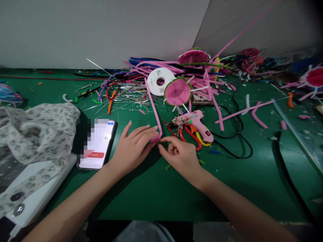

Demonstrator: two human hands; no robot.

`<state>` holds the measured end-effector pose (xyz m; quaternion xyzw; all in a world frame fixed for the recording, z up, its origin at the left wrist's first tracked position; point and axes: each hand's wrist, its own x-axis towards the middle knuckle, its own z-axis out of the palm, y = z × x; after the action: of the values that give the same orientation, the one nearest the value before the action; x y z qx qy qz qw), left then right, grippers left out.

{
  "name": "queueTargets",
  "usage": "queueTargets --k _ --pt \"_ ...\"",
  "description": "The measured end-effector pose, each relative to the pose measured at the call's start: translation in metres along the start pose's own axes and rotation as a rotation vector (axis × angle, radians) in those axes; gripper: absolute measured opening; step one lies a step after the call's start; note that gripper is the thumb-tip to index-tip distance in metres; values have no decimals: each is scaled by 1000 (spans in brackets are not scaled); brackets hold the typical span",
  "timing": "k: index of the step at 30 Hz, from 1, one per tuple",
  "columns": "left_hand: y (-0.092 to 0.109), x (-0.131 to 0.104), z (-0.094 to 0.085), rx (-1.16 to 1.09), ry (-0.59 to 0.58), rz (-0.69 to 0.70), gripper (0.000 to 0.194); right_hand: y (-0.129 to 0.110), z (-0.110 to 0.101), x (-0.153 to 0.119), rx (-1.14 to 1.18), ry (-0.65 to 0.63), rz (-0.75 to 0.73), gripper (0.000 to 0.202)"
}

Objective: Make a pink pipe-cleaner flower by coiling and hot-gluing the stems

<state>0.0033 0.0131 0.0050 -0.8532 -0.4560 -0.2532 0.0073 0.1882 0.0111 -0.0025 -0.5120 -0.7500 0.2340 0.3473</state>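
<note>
My left hand (136,143) is curled over a small flat coil of pink pipe cleaner (155,138), its fingers covering most of it. From this coil the free length of pipe cleaner rises and leans up and left toward a white spool (153,82). At the coil's right edge, the thumb and forefinger of my right hand (183,156) pinch together, the other fingers folded in. Just beyond my right hand lie a pink glue gun (195,121) and red-handled scissors (198,144). A pink coiled disc with a green rim (178,90) leans near the spool.
A phone (97,144) lies left of my left hand, beside a floral cloth (47,131) and a white device (42,191). Thin wires (128,90) and loose pink pipe cleaners (218,111) litter the back. A black cord (249,148) loops at right on the green table (141,198).
</note>
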Motion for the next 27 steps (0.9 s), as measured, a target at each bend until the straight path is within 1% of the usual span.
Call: queueTargets --k 15,22,27 --pt "1 0 0 -2 -18 -8 23 -1 3 0 -3 30 -21 9" --pt "0 0 0 -6 -9 -2 22 -2 4 0 31 13 21 7" --pt "0 0 0 -6 -3 -1 22 -2 4 -1 31 28 23 9"
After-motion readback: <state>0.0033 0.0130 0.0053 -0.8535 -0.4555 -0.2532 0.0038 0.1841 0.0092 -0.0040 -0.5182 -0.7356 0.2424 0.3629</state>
